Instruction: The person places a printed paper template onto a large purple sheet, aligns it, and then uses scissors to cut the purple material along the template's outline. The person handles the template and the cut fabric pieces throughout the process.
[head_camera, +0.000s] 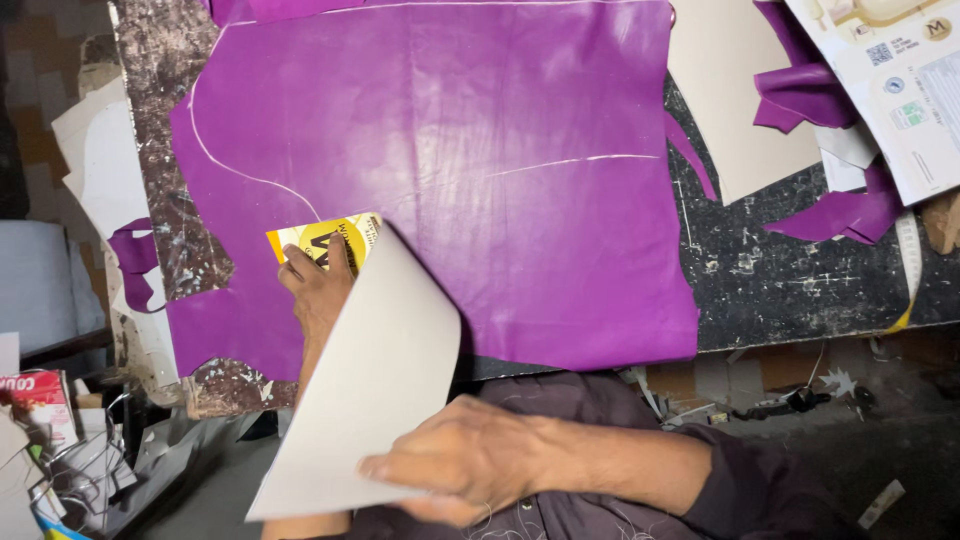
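Your grey card sheet (370, 390) hides most of your left hand (318, 290) and part of the yellow card (325, 238) it presses. The purple leather (450, 170) runs off the top edge, and it covers much of the tabletop (780, 270).
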